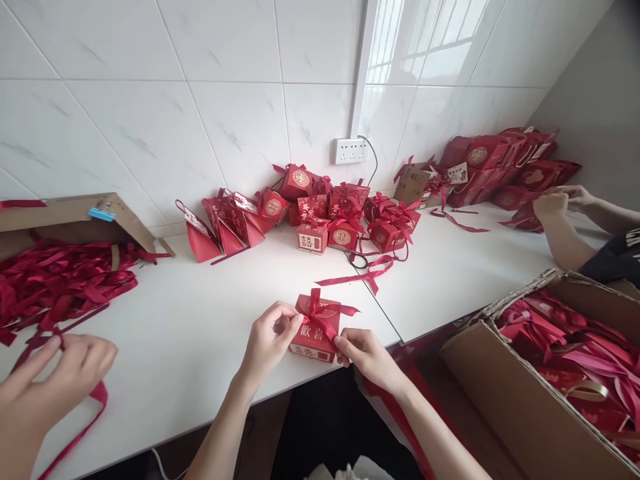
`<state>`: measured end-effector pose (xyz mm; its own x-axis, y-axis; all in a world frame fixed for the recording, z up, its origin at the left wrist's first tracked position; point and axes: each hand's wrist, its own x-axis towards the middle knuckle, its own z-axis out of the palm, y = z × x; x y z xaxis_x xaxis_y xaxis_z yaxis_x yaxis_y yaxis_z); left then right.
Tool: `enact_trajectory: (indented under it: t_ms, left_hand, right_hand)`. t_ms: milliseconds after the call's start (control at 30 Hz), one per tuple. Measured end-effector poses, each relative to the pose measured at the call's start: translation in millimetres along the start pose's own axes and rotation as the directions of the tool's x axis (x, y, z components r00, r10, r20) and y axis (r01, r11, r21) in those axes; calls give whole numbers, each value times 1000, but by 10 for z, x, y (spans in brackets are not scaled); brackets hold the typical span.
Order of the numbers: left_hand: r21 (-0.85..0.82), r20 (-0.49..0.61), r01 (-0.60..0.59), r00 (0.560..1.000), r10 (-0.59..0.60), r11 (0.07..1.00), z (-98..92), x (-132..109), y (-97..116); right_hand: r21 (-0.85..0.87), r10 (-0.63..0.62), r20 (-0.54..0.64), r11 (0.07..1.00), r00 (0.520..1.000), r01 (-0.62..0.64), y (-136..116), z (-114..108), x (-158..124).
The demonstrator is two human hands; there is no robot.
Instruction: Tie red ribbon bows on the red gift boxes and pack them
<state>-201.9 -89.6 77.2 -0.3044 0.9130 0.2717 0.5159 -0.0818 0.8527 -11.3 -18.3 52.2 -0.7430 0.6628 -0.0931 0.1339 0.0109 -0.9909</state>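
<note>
A small red gift box [316, 337] with gold characters stands near the white table's front edge [200, 400]. A red ribbon [325, 312] is tied over its top. My left hand [270, 337] pinches the ribbon at the box's left side. My right hand [363, 353] pinches a ribbon end at the box's lower right corner. Both hands are closed on the ribbon.
Several finished red boxes [325, 213] are piled by the tiled wall. A loose ribbon [365, 275] lies behind my box. Cardboard boxes of ribbon sit at left [75, 220] and right [500, 373]. Another person's hands [55, 380] handle ribbon at left; a third person's arms [560, 213] reach at right.
</note>
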Motion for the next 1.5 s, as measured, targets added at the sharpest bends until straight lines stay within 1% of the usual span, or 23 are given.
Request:
enact_trajectory:
  t_ms: [100, 267, 333, 400, 467, 500, 567, 633, 667, 733, 800, 867, 900, 967, 1033, 1100, 1200, 1267, 1367, 1500]
  left_hand:
    - [-89, 58, 115, 992, -110, 989, -20, 14, 62]
    - [-131, 128, 211, 973, -195, 969, -82, 16, 79]
    - [-126, 169, 291, 948, -268, 948, -114, 8, 85]
    - [-132, 225, 375, 913, -340, 918, -134, -2, 99]
    - [-167, 271, 432, 885, -380, 886, -136, -11, 116]
    - [-195, 282, 445, 879, -384, 874, -132, -16, 123]
    - [-244, 273, 440, 886, -374, 864, -121, -30, 127]
    - [-257, 218, 399, 911, -350, 880, -120, -53, 121]
    - [-238, 184, 364, 927, -326, 901, -127, -69, 116]
    - [-146, 140, 270, 958, -250, 952, -152, -108, 104]
    - [-12, 153, 158, 976, -155, 987, -178, -149, 93]
    - [107, 204, 61, 976, -82, 992, -189, -180, 83]
    - [146, 221, 26, 974, -58, 989, -188, -190, 79]
    - [172, 227, -9, 973, -31, 985, -173, -195, 78]
    - [143, 208, -1, 978, -29, 990, -152, -186, 91]
    - [80, 213, 67, 974, -82, 995, -130, -169, 118]
    - [-10, 270, 221, 940, -210, 975, -100, -140, 160]
    - [-64, 298, 287, 920, -256, 956, -81, -121, 168]
    - [-162, 300, 320, 917, -263, 933, -58, -96, 140]
    - [-256, 277, 298, 934, -225, 919, -36, -80, 76]
  right_hand:
    - [17, 0, -20, 1000, 1000, 0, 21, -9, -8]
    - [10, -5, -4, 1000, 1000, 5, 12, -3, -48]
    - [5, -2, 3, 1000, 1000, 2, 4, 6, -62]
    - [-11, 0, 6, 1000, 1000, 0, 1, 14, -69]
    - [-26, 2, 3, 1000, 1000, -2, 4, 20, -70]
    - [-28, 2, 2, 1000, 1000, -2, 6, 22, -68]
    - [-21, -2, 1, 1000, 1000, 2, 11, 23, -64]
    - [-12, -7, 1, 1000, 1000, 7, 17, 20, -64]
    - [-7, -10, 2, 1000, 1000, 10, 20, 18, -66]
    - [1, -14, 2, 1000, 1000, 14, 26, 14, -72]
    - [6, -16, 5, 1000, 1000, 16, 29, 12, -76]
    - [3, -16, 8, 1000, 1000, 16, 25, 12, -74]
    - [0, -14, 9, 1000, 1000, 14, 22, 13, -71]
    - [-9, -10, 9, 1000, 1000, 10, 13, 13, -66]
    - [-16, -5, 11, 1000, 1000, 5, 8, 13, -65]
    - [-18, -4, 15, 1000, 1000, 4, 6, 13, -70]
    - [-22, -8, 15, 1000, 1000, 9, 8, 13, -78]
    - [-28, -10, 11, 1000, 1000, 11, 8, 11, -78]
    - [-36, -12, 5, 999, 1000, 12, 7, 4, -76]
    - [-31, -5, 2, 1000, 1000, 5, 13, -2, -73]
